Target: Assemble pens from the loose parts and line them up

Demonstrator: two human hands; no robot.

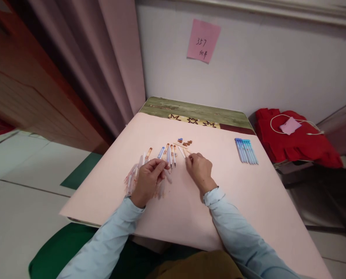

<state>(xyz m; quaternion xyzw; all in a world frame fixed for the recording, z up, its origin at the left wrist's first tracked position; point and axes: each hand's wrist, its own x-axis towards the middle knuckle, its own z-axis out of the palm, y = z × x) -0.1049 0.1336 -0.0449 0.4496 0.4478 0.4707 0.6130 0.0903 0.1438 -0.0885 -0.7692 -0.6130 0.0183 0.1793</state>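
In the head view my left hand (150,179) is closed in a pinch above the table, left of the middle. What it holds, if anything, is too blurred to make out; a translucent pen barrel (167,176) shows just below its fingertips. My right hand (201,169) is closed, with its fingertips on a pale slim pen part (188,151). Beyond the hands lie pen refills (171,155) and a blue-printed pen part (161,152). Clear barrels with reddish marks (131,176) are heaped beside my left hand, partly hidden by it. Small brown pen pieces (185,143) and a blue piece (180,139) sit farther back.
A row of blue pens (246,151) lies on the right of the pink-covered table (257,201). Right of the table, a red cloth (280,145) bears a white cable and a pink note (290,125). A wall stands behind and a curtain (103,58) hangs at left.
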